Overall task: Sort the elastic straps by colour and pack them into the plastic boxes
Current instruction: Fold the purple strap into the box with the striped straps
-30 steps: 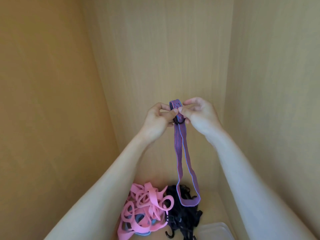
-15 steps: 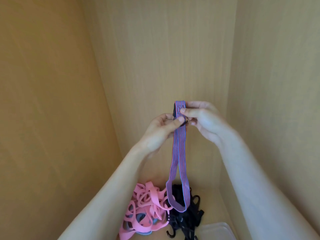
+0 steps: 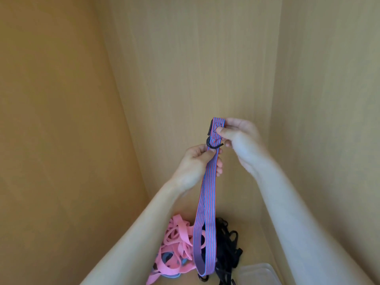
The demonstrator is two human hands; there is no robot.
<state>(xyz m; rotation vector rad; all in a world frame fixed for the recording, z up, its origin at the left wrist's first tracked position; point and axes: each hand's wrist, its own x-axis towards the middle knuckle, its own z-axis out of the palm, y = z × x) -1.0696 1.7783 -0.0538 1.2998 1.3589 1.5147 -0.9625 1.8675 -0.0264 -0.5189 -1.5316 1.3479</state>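
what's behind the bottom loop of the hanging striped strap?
Behind the loop of the red-and-blue striped elastic strap lie a heap of pink elastic straps and a heap of black straps. The seam between them is covered by the loop, so whether they overlap cannot be told.

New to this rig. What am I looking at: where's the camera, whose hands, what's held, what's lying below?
There is no machine here, just a person's two bare hands. The pictures come from one wide-angle camera on the person's head, looking forward and down. The left hand and right hand pinch the top of a striped strap near its black hooks; its loop hangs down. Below, on a wooden surface, lie pink straps, black straps and a clear plastic box.
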